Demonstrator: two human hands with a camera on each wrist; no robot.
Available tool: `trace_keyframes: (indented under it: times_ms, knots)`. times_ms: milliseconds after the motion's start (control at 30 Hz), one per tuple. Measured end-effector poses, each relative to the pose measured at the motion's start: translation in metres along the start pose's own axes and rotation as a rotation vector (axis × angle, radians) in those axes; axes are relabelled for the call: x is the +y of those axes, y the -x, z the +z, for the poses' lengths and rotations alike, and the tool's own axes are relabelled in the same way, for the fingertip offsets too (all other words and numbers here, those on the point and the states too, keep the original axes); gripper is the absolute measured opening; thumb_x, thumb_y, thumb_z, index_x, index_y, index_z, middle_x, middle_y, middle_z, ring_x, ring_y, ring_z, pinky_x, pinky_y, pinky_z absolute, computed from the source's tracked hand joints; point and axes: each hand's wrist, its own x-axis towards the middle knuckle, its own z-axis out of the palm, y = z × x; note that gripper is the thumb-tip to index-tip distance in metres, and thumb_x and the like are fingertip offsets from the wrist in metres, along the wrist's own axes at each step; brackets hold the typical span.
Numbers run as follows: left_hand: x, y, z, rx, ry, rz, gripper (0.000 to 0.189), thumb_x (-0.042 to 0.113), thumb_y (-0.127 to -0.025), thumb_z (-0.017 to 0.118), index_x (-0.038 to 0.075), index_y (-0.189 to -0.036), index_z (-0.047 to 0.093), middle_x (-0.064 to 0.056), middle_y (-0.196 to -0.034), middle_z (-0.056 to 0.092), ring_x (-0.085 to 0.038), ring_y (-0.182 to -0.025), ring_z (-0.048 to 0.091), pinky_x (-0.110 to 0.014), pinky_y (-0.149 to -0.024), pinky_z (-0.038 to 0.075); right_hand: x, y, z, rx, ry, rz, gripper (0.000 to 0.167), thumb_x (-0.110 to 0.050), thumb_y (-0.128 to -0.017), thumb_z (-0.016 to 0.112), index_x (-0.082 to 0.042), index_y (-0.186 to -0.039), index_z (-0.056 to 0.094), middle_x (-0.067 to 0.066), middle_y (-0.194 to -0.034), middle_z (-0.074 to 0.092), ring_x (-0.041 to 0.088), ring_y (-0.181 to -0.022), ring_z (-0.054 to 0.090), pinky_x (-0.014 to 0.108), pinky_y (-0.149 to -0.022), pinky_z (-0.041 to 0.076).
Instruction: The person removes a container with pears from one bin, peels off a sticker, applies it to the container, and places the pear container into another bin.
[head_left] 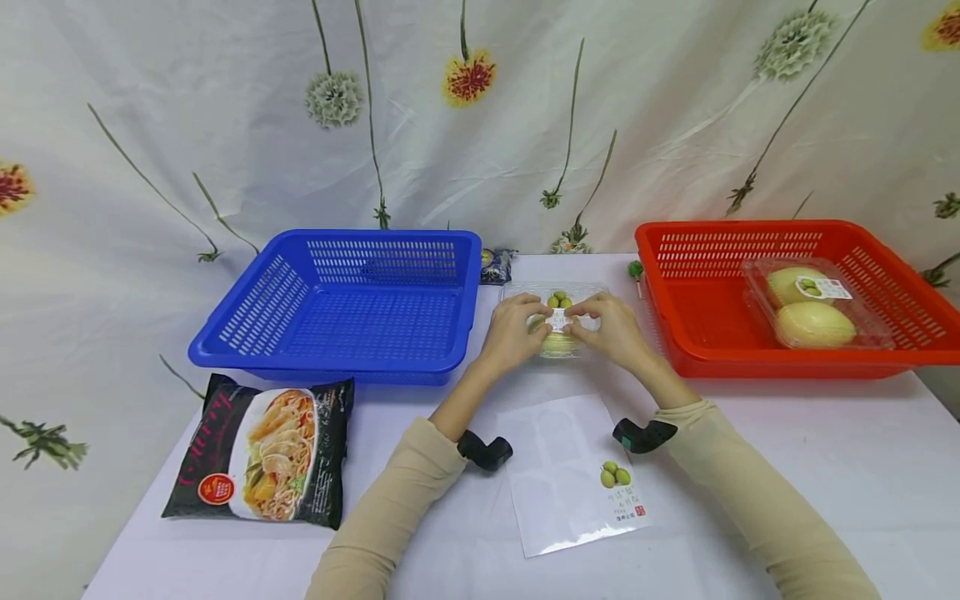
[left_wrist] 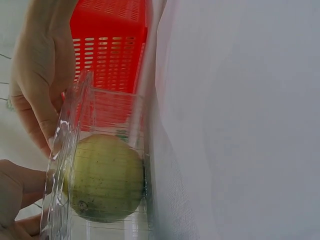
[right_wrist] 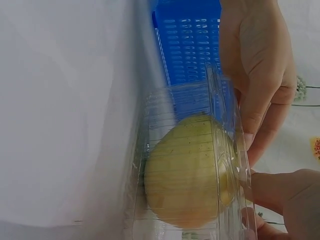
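Observation:
A clear plastic clamshell box point(head_left: 517, 289) stands on the table between the two baskets, with a pale yellow-green melon point(left_wrist: 107, 180) showing through its side. Over its lid, a white label point(head_left: 558, 320) with a green fruit picture lies between my hands. My left hand point(head_left: 517, 329) pinches the label's left edge with thumb and forefinger. At the right edge, my right hand point(head_left: 611, 327) pinches it the same way. Both wrist views show fingertips against the lid; the label itself is hidden there. Nearer me lies a label sheet point(head_left: 558, 475) with one fruit label at its corner.
A blue basket point(head_left: 337, 364) stands left and a red basket point(head_left: 787, 365) right; the red one holds a labelled clamshell of two melons point(head_left: 815, 325). A black noodle bag point(head_left: 262, 454) lies front left. Behind the blue basket's right edge sits a small dark packet point(head_left: 497, 267).

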Motion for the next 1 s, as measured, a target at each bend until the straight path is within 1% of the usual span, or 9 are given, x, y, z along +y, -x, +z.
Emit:
trace_keyframes:
  times_ms: [233, 467, 600, 800, 900, 1000]
  knots:
    - [-0.001, 0.000, -0.001, -0.033, -0.022, 0.005, 0.029, 0.010, -0.083, 0.067, 0.003, -0.111, 0.069, -0.016, -0.122, 0.060, -0.029, -0.121, 0.050, -0.045, -0.107, 0.030, 0.002, -0.002, -0.002, -0.063, -0.007, 0.014, 0.024, -0.008, -0.081, 0.071, 0.003, -0.102, 0.070, 0.021, -0.094, 0.063, 0.037, -0.086, 0.055, 0.042, -0.070, 0.045]
    - [-0.004, -0.001, -0.003, -0.093, -0.064, 0.025, 0.032, 0.013, -0.087, 0.063, 0.005, -0.118, 0.065, -0.015, -0.126, 0.057, -0.030, -0.123, 0.046, -0.049, -0.107, 0.028, 0.004, -0.007, -0.005, -0.144, 0.000, 0.022, 0.027, -0.010, -0.083, 0.069, 0.002, -0.107, 0.069, 0.022, -0.097, 0.061, 0.039, -0.088, 0.054, 0.043, -0.071, 0.045]
    - [-0.005, -0.003, -0.003, -0.113, -0.091, 0.023, 0.032, 0.016, -0.090, 0.060, 0.007, -0.121, 0.064, -0.014, -0.127, 0.055, -0.031, -0.124, 0.044, -0.050, -0.106, 0.028, 0.006, -0.011, -0.009, -0.195, 0.006, 0.019, 0.029, -0.011, -0.083, 0.069, 0.002, -0.109, 0.069, 0.023, -0.098, 0.060, 0.039, -0.089, 0.054, 0.044, -0.072, 0.045]
    - [-0.008, -0.005, 0.002, -0.092, -0.151, 0.004, 0.031, 0.020, -0.094, 0.053, 0.010, -0.122, 0.064, -0.010, -0.124, 0.056, -0.027, -0.121, 0.046, -0.046, -0.103, 0.030, 0.009, -0.016, -0.013, -0.278, 0.010, 0.006, 0.033, -0.015, -0.084, 0.070, 0.001, -0.113, 0.067, 0.023, -0.097, 0.061, 0.036, -0.087, 0.056, 0.045, -0.075, 0.048]
    - [-0.008, -0.007, 0.004, -0.080, -0.201, -0.006, 0.032, 0.023, -0.095, 0.050, 0.012, -0.123, 0.064, -0.008, -0.121, 0.056, -0.024, -0.119, 0.047, -0.043, -0.100, 0.032, 0.009, -0.019, -0.015, -0.321, 0.015, 0.022, 0.037, -0.018, -0.086, 0.069, 0.001, -0.117, 0.065, 0.022, -0.096, 0.060, 0.035, -0.087, 0.056, 0.044, -0.075, 0.049]
    - [-0.008, -0.008, 0.006, -0.084, -0.249, -0.013, 0.034, 0.024, -0.096, 0.047, 0.014, -0.124, 0.063, -0.007, -0.120, 0.056, -0.024, -0.116, 0.047, -0.042, -0.098, 0.033, 0.009, -0.021, -0.016, -0.352, 0.031, 0.047, 0.039, -0.020, -0.087, 0.068, 0.000, -0.119, 0.063, 0.021, -0.096, 0.060, 0.034, -0.088, 0.055, 0.042, -0.073, 0.049]
